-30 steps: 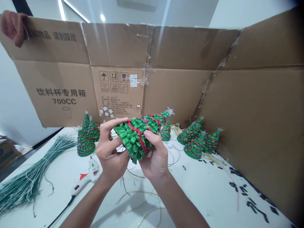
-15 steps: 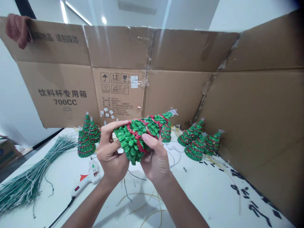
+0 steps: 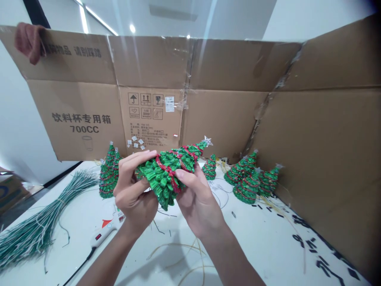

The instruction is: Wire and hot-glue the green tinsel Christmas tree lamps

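The left hand [image 3: 135,194] covers part of the base of the held tree [image 3: 166,178], the front end of the glue gun [image 3: 104,236] and part of the rear tree [image 3: 116,161]; most fingers of the right hand [image 3: 198,202] are out of sight. Both forearms [image 3: 232,254] and the cord [image 3: 76,268] run off the bottom edge, the wires [image 3: 38,228] off the left. The fine print [image 3: 145,133] is too small to read
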A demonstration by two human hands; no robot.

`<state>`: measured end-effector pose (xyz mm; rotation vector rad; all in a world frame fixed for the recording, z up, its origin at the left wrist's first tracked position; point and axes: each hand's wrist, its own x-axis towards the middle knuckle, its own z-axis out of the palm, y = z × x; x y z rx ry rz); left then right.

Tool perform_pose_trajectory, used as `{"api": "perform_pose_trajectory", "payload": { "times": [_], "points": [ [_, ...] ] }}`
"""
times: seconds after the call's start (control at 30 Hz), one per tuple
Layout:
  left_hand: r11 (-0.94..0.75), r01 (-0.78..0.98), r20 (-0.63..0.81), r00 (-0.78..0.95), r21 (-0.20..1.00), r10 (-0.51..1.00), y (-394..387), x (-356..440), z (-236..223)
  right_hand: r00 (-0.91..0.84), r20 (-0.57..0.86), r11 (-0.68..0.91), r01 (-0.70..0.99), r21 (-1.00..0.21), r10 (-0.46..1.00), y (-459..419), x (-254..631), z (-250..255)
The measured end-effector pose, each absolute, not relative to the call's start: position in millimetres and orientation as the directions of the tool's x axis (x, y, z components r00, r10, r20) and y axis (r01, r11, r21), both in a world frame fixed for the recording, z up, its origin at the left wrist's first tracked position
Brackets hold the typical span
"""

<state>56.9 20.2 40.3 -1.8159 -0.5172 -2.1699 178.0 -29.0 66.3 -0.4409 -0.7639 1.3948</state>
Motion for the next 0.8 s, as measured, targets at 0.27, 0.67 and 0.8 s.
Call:
{"api": "perform_pose_trajectory", "payload": {
  "times": [0.27, 0.67, 0.8],
  "points": [
    [-0.902, 0.432, 0.990, -0.136, 0.015, -0.049, 23.3, 56.2, 38.9, -0.007, 0.178, 0.106, -0.783, -0.613, 0.984, -32.2, 172.2, 67.6],
    [-0.892, 0.448, 0.990, -0.140, 0.059, -0.005, 24.0, 57.7, 35.7, -0.004, 0.134, 0.080, -0.787, -0.611, 0.991, -30.9, 171.3, 69.0],
    [-0.888, 0.453, 0.989, -0.150, 0.080, 0.012, 24.3, 59.6, 34.5, 0.009, 0.141, 0.095, -0.782, -0.616, 0.990, -29.7, 172.2, 68.0]
  ]
}}
